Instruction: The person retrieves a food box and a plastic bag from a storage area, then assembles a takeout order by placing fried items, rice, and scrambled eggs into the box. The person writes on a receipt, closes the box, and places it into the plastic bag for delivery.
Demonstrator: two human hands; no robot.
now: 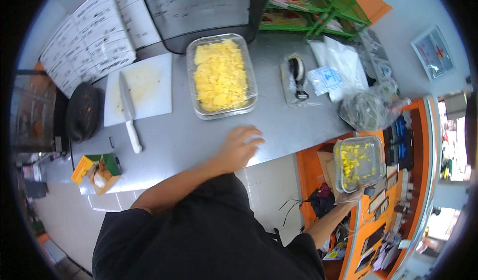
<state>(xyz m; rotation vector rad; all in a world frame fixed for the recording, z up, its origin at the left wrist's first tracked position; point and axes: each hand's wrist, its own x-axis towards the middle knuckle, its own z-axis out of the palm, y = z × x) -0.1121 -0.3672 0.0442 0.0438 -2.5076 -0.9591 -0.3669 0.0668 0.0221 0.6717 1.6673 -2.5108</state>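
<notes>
Out to the right, my right hand (351,196) grips the near edge of a clear rectangular container (359,164) with small yellow pieces scattered in it. It is held off the worktop, in front of orange shelving. My left hand (241,147) hovers by the front edge of the metal worktop, empty, its fingers loosely bent and apart. Beyond it stands a larger clear rectangular dish (252,101) full of chopped yellow pieces, which seems to have clear film over it. A knife (128,106) with a white handle lies across a stained white cutting board (158,88) to the left.
A dark round pan (83,112) stands left of the board. Near the front left corner is a small green and yellow box (102,174) with food inside. At the right lie a tape dispenser (298,78), white plastic bags (343,63) and a wrapped green bundle (365,110). Green racks (318,11) stand behind.
</notes>
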